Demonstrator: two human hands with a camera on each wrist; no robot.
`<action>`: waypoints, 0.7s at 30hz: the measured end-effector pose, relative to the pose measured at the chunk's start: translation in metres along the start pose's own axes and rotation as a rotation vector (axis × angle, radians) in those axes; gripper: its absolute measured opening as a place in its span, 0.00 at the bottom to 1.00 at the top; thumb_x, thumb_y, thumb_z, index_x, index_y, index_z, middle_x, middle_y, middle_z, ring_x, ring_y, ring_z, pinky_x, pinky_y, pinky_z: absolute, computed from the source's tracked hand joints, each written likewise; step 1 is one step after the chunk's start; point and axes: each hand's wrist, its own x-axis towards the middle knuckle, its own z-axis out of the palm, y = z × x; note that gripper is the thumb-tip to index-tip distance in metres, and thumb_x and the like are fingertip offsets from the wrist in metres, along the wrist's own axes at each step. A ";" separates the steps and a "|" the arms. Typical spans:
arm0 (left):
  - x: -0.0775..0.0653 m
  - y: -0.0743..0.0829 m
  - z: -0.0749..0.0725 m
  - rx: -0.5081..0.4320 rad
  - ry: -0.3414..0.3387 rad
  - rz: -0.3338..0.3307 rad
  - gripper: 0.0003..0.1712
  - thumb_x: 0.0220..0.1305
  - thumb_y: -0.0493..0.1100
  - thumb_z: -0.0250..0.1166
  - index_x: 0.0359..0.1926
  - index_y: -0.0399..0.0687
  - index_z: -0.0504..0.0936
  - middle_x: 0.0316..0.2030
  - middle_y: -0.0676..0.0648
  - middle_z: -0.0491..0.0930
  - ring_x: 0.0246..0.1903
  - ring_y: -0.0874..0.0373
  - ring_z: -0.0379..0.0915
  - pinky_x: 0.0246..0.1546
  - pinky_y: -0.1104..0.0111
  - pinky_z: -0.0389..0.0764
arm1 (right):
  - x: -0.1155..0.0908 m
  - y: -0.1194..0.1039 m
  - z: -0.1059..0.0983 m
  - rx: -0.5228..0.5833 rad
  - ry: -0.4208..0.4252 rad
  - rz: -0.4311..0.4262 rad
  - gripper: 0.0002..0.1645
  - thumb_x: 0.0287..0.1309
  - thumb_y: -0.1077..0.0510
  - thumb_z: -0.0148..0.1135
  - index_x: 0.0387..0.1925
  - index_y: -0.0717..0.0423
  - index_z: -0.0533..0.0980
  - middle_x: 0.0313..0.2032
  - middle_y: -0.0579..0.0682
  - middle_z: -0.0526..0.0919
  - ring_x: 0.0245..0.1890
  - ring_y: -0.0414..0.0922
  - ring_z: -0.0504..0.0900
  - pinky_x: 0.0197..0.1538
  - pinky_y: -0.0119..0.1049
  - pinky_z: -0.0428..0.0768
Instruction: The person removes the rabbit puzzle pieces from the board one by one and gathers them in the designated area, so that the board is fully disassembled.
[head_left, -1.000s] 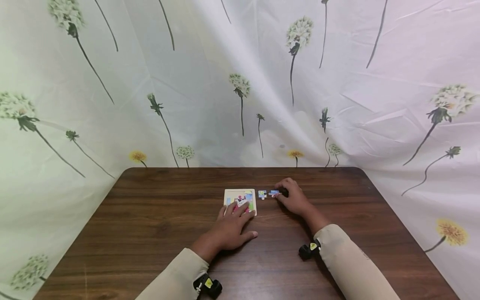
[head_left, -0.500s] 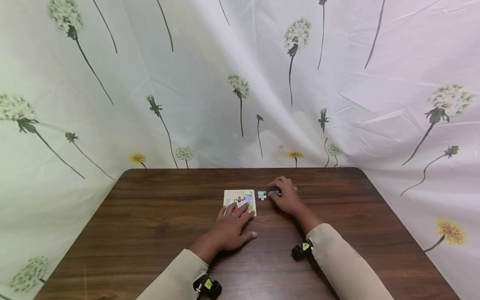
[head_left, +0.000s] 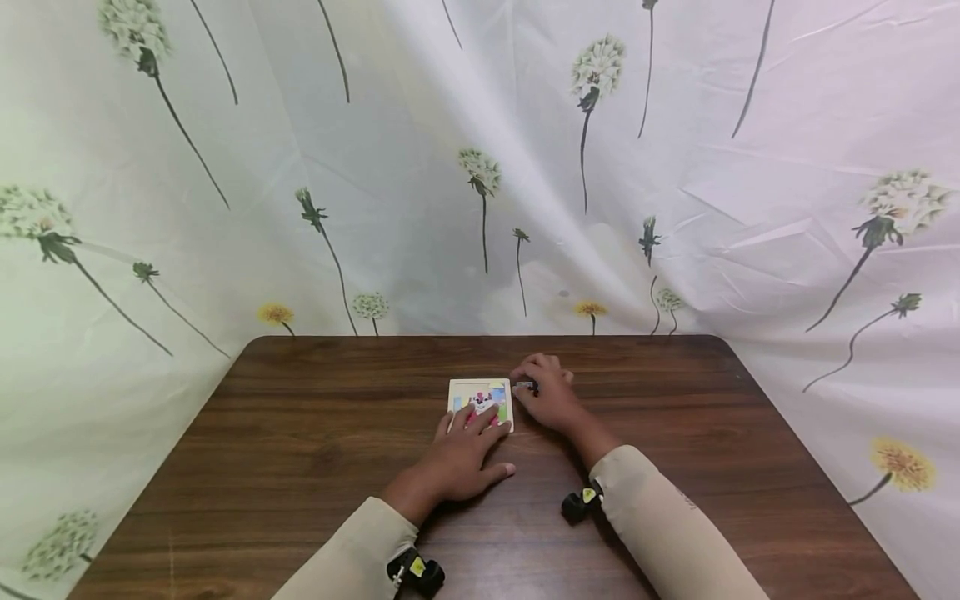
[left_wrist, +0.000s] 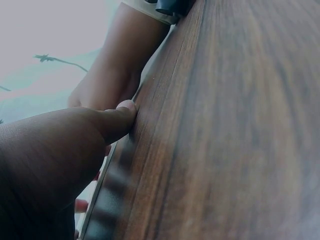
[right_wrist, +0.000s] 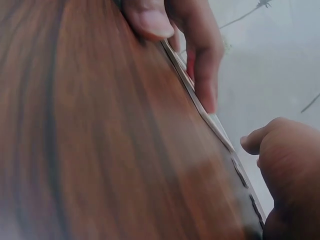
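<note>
My left hand (head_left: 465, 458) rests with its fingers spread over a square picture puzzle board (head_left: 456, 392) with a pale border. In the left wrist view its thumb (left_wrist: 117, 120) reaches out low along the table. Just right of the board, my right hand (head_left: 553, 398) hovers with thumb and forefinger arched over a small blue jigsaw piece (head_left: 523, 384). In the right wrist view, that hand's thumb (right_wrist: 252, 140) is close above the board's edge. Dark edges of two jigsaw pieces (right_wrist: 240, 172) show flat on the table below; the hand mostly hides them in the head view.
The brown wood-grain table (head_left: 315, 467) reaches back to a white cloth (head_left: 405, 208) printed with dandelions. Small black cameras are strapped at the left wrist (head_left: 416, 573) and right wrist (head_left: 581, 504).
My right hand has slid left from the outer jigsaw piece to the one beside the board, covering both more. The left hand and the board have stayed in place.
</note>
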 end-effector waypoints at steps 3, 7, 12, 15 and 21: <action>0.000 0.000 0.000 -0.003 0.006 0.009 0.38 0.79 0.68 0.61 0.80 0.58 0.73 0.86 0.44 0.60 0.85 0.31 0.50 0.81 0.30 0.52 | 0.003 -0.004 0.006 -0.022 -0.010 -0.003 0.09 0.75 0.57 0.68 0.52 0.52 0.87 0.62 0.54 0.81 0.66 0.57 0.70 0.62 0.64 0.58; 0.000 0.000 -0.001 -0.006 0.006 0.010 0.38 0.79 0.68 0.61 0.80 0.58 0.73 0.86 0.44 0.60 0.85 0.31 0.50 0.82 0.31 0.52 | 0.006 -0.009 0.012 -0.038 -0.019 0.003 0.10 0.75 0.57 0.68 0.53 0.52 0.87 0.61 0.54 0.81 0.67 0.59 0.70 0.63 0.65 0.58; 0.000 0.000 0.001 -0.008 0.005 0.010 0.38 0.79 0.68 0.61 0.80 0.57 0.73 0.86 0.44 0.60 0.85 0.30 0.50 0.82 0.31 0.52 | 0.007 -0.014 0.016 -0.043 -0.031 0.006 0.10 0.75 0.56 0.68 0.52 0.51 0.87 0.62 0.54 0.80 0.68 0.60 0.69 0.64 0.66 0.58; 0.000 -0.001 0.002 -0.010 0.006 0.011 0.38 0.79 0.68 0.61 0.80 0.57 0.73 0.86 0.44 0.60 0.85 0.30 0.50 0.81 0.30 0.52 | 0.007 -0.016 0.017 -0.057 -0.039 0.000 0.10 0.76 0.55 0.67 0.52 0.52 0.87 0.62 0.54 0.80 0.69 0.60 0.69 0.64 0.66 0.59; 0.001 -0.001 0.003 -0.005 0.013 0.011 0.38 0.79 0.68 0.61 0.80 0.57 0.73 0.86 0.44 0.59 0.85 0.30 0.50 0.82 0.31 0.52 | 0.008 -0.017 0.017 -0.096 -0.064 -0.006 0.11 0.78 0.54 0.65 0.55 0.48 0.87 0.64 0.53 0.79 0.70 0.59 0.68 0.63 0.64 0.61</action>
